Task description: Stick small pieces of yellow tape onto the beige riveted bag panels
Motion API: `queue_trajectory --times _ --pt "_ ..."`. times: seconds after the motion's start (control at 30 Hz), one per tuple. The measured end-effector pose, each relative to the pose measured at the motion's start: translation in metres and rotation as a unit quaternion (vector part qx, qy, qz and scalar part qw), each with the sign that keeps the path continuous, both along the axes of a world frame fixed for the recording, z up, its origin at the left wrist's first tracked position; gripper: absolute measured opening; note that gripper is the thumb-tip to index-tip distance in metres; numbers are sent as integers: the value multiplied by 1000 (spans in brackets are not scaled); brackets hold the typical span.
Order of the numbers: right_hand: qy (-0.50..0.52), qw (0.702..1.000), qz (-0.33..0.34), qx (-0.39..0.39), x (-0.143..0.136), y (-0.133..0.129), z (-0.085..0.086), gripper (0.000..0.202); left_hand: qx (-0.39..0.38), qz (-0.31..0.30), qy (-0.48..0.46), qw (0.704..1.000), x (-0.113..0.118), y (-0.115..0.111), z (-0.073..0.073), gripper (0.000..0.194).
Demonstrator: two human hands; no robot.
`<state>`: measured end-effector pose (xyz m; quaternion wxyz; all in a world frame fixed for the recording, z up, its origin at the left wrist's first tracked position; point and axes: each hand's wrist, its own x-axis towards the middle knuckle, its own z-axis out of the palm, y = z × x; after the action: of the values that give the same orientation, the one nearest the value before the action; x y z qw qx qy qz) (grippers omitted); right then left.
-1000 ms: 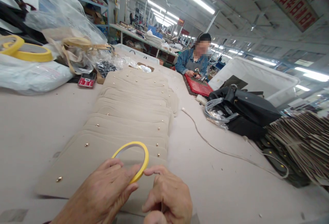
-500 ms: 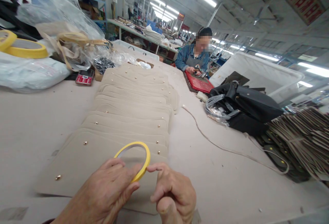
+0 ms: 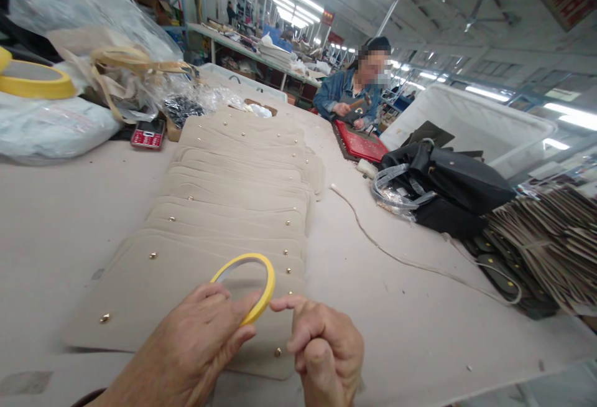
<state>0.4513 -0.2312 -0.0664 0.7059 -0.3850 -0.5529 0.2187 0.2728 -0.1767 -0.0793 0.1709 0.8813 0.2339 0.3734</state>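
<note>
A narrow roll of yellow tape (image 3: 265, 298) stands tilted in my left hand (image 3: 200, 332), its lower left side between thumb and fingers. Just right of the ring is my right hand (image 3: 326, 345), with the index fingertip close to the tape's edge and the other fingers curled in. Whether a bit of tape is pinched there is too small to tell. Beneath both hands lies a long overlapping row of beige panels (image 3: 209, 257) with small metal studs, running away across the table.
Yellow tape rolls (image 3: 40, 80) and plastic bags lie left, near a red calculator-like device (image 3: 148, 135). To the right are a cord (image 3: 373, 245), a black bag (image 3: 466, 189) and stacked dark pieces (image 3: 550, 245). A person (image 3: 352, 96) holds a hammer over a red board (image 3: 361, 142).
My right hand has shifted slightly right, uncovering a stud on the nearest panel. The view has moved a little. Across the table, the person's hammer is now raised.
</note>
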Motion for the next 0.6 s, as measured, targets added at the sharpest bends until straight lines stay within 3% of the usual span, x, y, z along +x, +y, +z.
queue_trajectory --times 0.2,0.33,0.4,0.5,0.53,0.6 --pt "-53 998 -21 -5 3 1 -2 56 2 22 3 1000 -3 -3 -16 43" --pt "-101 994 -41 11 2 2 -5 58 35 27 6 999 -2 -2 -19 45" --pt "-51 998 -15 -21 -1 1 -8 60 40 27 1 999 -1 -1 -19 45" --pt "74 990 92 -83 -6 1 -11 63 20 13 -13 1000 0 0 -20 42" --pt "93 987 110 -77 -7 1 -11 63 8 5 -18 1000 0 0 -21 41" --pt "88 992 87 -31 -6 2 -11 61 -21 -3 -19 1000 -1 -1 -23 39"
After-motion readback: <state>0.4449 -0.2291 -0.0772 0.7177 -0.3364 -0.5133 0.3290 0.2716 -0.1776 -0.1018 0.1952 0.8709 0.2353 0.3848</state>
